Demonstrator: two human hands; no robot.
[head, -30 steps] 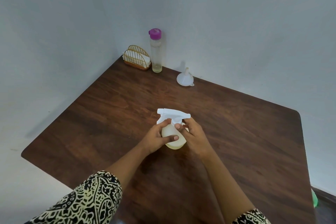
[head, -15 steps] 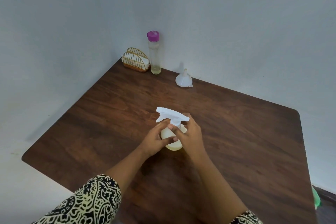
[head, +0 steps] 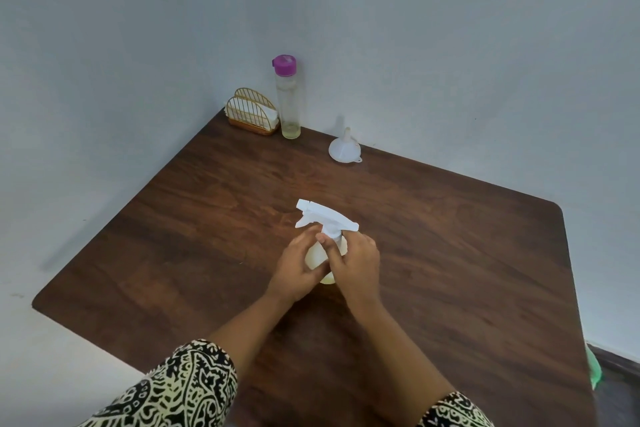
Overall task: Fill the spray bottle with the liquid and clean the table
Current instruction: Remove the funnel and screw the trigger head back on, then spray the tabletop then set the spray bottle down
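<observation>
A small spray bottle (head: 317,258) with a white trigger head (head: 325,217) stands upright in the middle of the dark wooden table (head: 450,253); pale yellowish liquid shows in it. My left hand (head: 298,267) grips the bottle's body from the left. My right hand (head: 355,262) curls round the neck just under the trigger head. The nozzle points to the far left.
At the table's far corner stand a tall clear bottle (head: 289,104) with a purple cap and a little liquid, a gold wire napkin holder (head: 252,111) and a white funnel (head: 344,147) lying mouth down. Walls close in behind. Something green (head: 594,369) shows past the right edge.
The trigger head has turned a little, its nozzle swinging further away, and my right hand's fingers have shifted round the neck. The bottle stays in place.
</observation>
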